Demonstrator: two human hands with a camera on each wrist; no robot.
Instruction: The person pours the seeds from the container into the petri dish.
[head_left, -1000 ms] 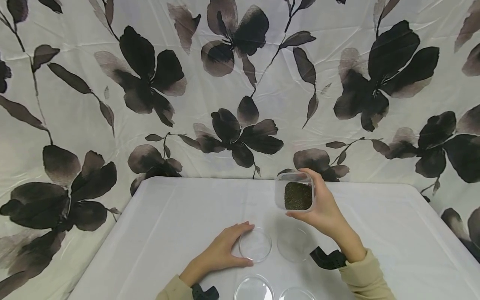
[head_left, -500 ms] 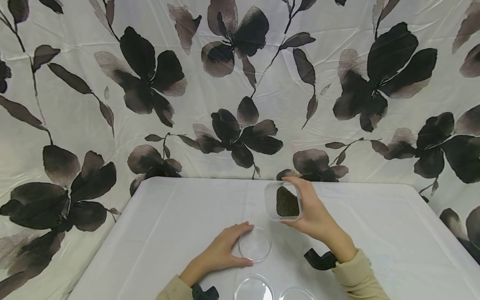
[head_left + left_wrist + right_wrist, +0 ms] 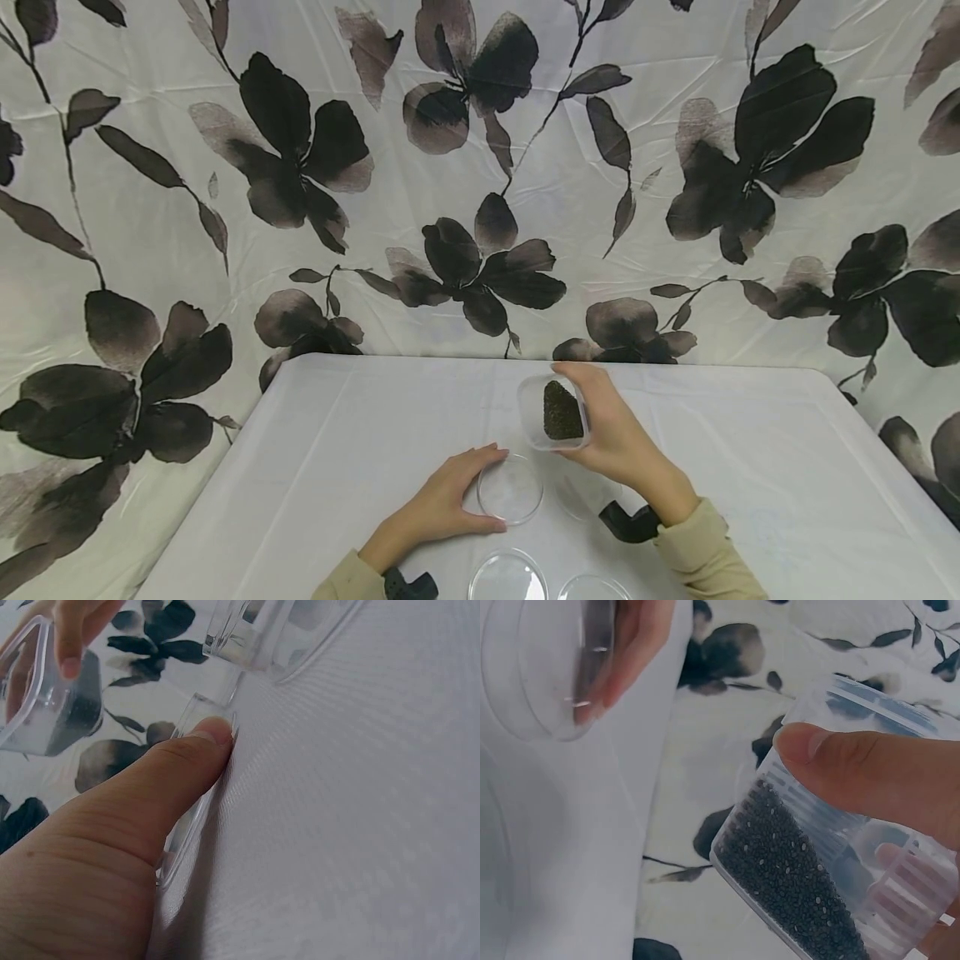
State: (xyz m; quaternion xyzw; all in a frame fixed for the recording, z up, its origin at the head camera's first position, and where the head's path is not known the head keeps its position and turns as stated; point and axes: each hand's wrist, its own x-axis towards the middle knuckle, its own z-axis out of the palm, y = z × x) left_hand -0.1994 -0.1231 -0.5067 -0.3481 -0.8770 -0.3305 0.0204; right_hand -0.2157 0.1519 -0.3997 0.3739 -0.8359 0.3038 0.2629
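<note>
Currently: dark seeds in tub, none visible in dish

On my feed, the right hand grips the tub, tilted above the table; the left hand clasps the dish on it. I judge lifting done, seeds unpoured.

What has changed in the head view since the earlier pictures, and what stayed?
The right hand has carried the clear tub leftward and down the picture, nearer the round dish at the left hand; the dark seeds inside show a narrower patch. Nothing was gripped or released. The left hand and dish stayed put.
</note>
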